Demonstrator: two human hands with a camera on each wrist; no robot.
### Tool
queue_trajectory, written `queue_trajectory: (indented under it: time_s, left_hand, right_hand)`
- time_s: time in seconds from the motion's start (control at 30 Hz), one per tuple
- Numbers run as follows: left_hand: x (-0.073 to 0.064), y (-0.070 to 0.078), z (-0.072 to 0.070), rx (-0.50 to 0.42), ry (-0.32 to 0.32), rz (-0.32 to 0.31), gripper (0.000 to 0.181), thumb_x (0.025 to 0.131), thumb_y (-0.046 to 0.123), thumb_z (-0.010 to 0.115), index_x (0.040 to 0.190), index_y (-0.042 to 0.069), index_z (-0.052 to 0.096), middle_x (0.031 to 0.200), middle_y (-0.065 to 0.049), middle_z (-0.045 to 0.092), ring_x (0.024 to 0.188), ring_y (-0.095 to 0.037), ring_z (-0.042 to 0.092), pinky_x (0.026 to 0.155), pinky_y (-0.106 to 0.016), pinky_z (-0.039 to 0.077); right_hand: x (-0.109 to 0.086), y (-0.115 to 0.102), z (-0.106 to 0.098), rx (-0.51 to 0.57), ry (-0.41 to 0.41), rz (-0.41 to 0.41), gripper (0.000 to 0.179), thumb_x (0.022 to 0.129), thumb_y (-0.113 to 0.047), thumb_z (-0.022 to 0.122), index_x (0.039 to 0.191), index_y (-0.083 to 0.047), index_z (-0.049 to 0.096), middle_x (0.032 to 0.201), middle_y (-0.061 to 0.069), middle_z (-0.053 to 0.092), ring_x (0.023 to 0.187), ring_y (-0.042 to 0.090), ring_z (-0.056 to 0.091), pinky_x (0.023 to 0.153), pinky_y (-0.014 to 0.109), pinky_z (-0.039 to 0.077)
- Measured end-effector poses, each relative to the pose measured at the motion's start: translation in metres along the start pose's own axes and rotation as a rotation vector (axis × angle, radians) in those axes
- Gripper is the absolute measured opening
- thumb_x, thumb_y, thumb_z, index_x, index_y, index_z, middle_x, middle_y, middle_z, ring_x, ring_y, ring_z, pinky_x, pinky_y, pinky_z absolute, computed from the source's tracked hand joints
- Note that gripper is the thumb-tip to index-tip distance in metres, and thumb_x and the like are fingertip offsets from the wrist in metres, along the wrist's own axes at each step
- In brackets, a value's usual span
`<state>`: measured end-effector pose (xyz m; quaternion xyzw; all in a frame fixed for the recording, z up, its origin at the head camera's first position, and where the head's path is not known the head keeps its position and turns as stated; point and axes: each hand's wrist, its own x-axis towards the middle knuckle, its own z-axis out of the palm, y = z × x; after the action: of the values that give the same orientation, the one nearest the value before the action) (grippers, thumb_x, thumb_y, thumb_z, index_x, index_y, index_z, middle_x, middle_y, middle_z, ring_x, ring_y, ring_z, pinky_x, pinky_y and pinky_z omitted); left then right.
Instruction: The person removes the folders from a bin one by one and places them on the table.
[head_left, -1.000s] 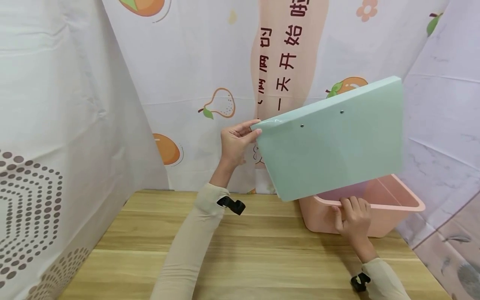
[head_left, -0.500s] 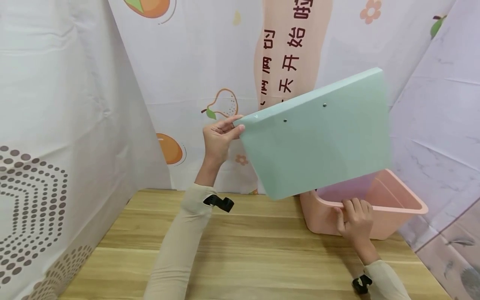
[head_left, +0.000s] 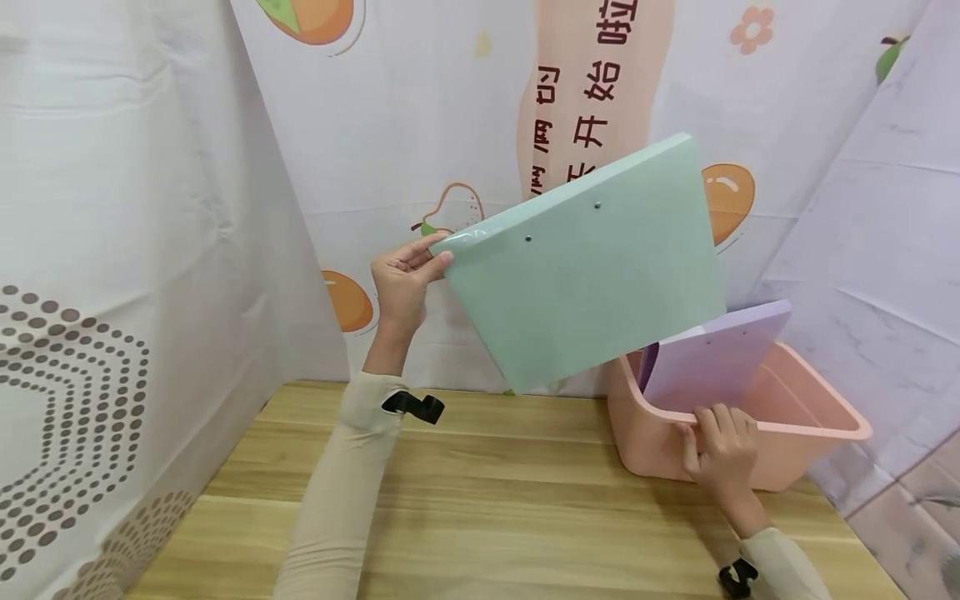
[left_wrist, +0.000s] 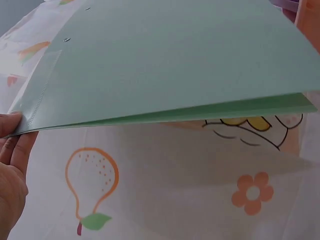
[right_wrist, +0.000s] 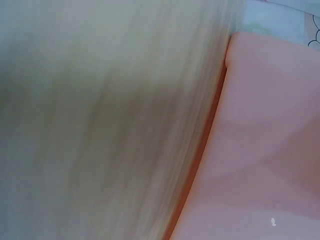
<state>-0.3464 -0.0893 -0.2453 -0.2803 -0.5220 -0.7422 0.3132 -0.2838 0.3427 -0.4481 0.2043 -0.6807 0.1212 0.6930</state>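
My left hand (head_left: 403, 283) pinches the spine-end corner of a mint green file folder (head_left: 592, 275), thumb on the near face. The folder hangs tilted in the air, its right end higher, with two small metal rivets on its face. In the left wrist view the green folder (left_wrist: 180, 55) gapes slightly along its lower edge beyond the fingers. My right hand (head_left: 723, 450) grips the front rim of a pink plastic bin (head_left: 810, 433), fingers curled over the edge. Inside the bin leans a purple file folder (head_left: 708, 358), partly behind the green one. The right wrist view shows the bin's outer wall (right_wrist: 270, 140).
The bin stands at the back right of a wood-grain table (head_left: 480, 500). Behind the table hangs a white printed cloth (head_left: 420, 100) with fruit and lettering. More cloth closes in the left (head_left: 150, 208) and right sides.
My left hand has carried the green folder leftward, away from over the bin, uncovering the purple folder inside. My right hand stays on the bin's rim. The head view has shifted slightly.
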Motion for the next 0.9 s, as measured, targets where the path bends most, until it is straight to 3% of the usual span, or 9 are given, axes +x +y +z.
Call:
queue_trajectory:
  time_s: [0.23, 0.5, 0.9]
  left_hand:
    - [-0.002, -0.003, -0.018, 0.054, 0.068, -0.031, 0.030, 0.083, -0.015, 0.075, 0.110, -0.023, 0.066, 0.082, 0.007, 0.078, 0.072, -0.006, 0.074, 0.064, -0.024, 0.062]
    - [0.002, 0.005, -0.041, 0.125, 0.134, -0.041, 0.027, 0.083, -0.015, 0.075, 0.107, -0.023, 0.068, 0.077, 0.007, 0.076, 0.068, -0.003, 0.072, 0.063, -0.020, 0.061]
    - [0.007, 0.012, -0.094, 0.196, 0.232, -0.074, 0.021, 0.079, -0.013, 0.080, 0.100, -0.014, 0.075, 0.073, 0.002, 0.076, 0.065, -0.007, 0.072, 0.062, -0.020, 0.060]
  right_hand:
    - [-0.002, 0.000, -0.003, -0.001, -0.006, 0.006, 0.062, 0.103, -0.048, 0.047, 0.076, 0.007, 0.057, 0.065, 0.022, 0.048, 0.060, 0.044, 0.039, 0.062, 0.056, 0.029]
    - [0.003, -0.001, -0.003, 0.013, 0.004, 0.000, 0.062, 0.103, -0.047, 0.048, 0.075, 0.007, 0.057, 0.065, 0.022, 0.049, 0.060, 0.045, 0.040, 0.060, 0.055, 0.029]
    - [0.007, 0.003, -0.004, 0.018, -0.029, -0.024, 0.061, 0.103, -0.047, 0.048, 0.076, 0.007, 0.058, 0.065, 0.022, 0.050, 0.059, 0.045, 0.042, 0.056, 0.055, 0.029]
